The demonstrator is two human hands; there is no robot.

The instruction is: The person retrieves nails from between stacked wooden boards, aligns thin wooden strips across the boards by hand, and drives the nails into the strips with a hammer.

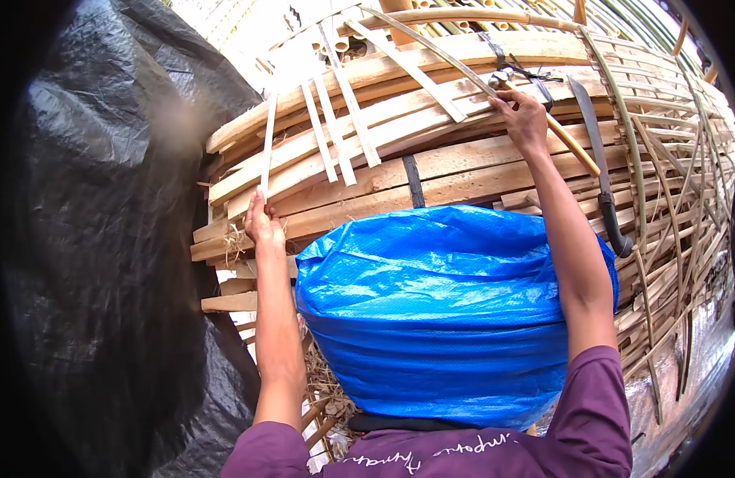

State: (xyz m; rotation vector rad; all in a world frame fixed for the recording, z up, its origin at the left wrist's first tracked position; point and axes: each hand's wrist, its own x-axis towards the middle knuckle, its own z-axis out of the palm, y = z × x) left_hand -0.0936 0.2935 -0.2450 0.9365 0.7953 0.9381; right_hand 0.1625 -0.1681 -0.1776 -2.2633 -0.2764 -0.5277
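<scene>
My left hand (264,221) pinches the lower end of a thin pale strip (269,147) at the left end of the stacked wooden planks (455,179). My right hand (522,119) is closed on the lower end of a long, darker strip (439,52), beside a hammer (573,145) lying on the planks. Between my hands several loose pale strips (351,103) lean across the planks, their upper ends pointing away from me. A blue tarp (439,311) covers my lap below the planks.
A long-bladed knife (595,135) with a black handle lies right of the hammer. Woven bamboo slats (670,167) fill the right side. A black plastic sheet (112,239) hangs at the left. Bamboo poles (479,17) lie behind the planks.
</scene>
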